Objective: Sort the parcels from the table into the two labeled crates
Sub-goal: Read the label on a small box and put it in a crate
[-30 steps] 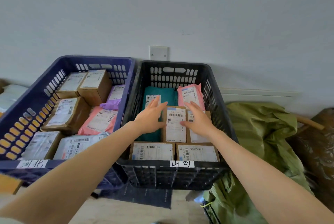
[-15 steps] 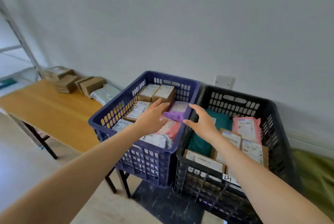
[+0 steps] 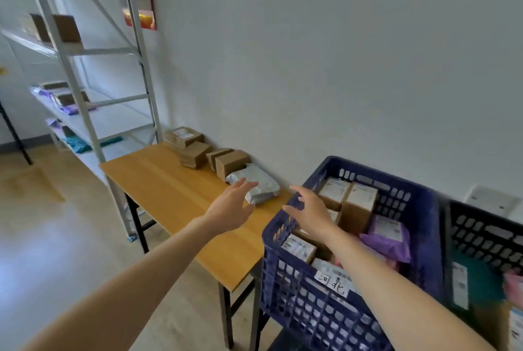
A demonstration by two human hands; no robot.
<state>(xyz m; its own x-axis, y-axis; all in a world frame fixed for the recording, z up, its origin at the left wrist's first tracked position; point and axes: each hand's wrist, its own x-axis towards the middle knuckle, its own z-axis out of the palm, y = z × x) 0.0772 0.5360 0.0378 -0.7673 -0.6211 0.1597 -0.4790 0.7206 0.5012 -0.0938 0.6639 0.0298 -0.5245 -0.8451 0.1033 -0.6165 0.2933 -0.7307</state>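
A wooden table (image 3: 169, 189) stands by the wall with several brown boxes (image 3: 229, 162) and a grey plastic mailer (image 3: 259, 185) along its far edge. My left hand (image 3: 232, 207) hovers above the table with spread fingers, just short of the grey mailer, holding nothing. My right hand (image 3: 310, 209) is open above the near left rim of the blue crate (image 3: 424, 226), which carries a handwritten label (image 3: 334, 284) and holds boxes and a purple mailer (image 3: 389, 240). The black crate (image 3: 486, 240) is at the right edge.
A grey metal shelf rack (image 3: 85, 95) with boxes and bags stands at the left behind the table. The white wall runs behind everything. Light wooden floor (image 3: 42, 237) lies in front of the table.
The view has swung left from the black crate to the table. Both hands have moved left out of the crates, the left one reaching toward the grey mailer.
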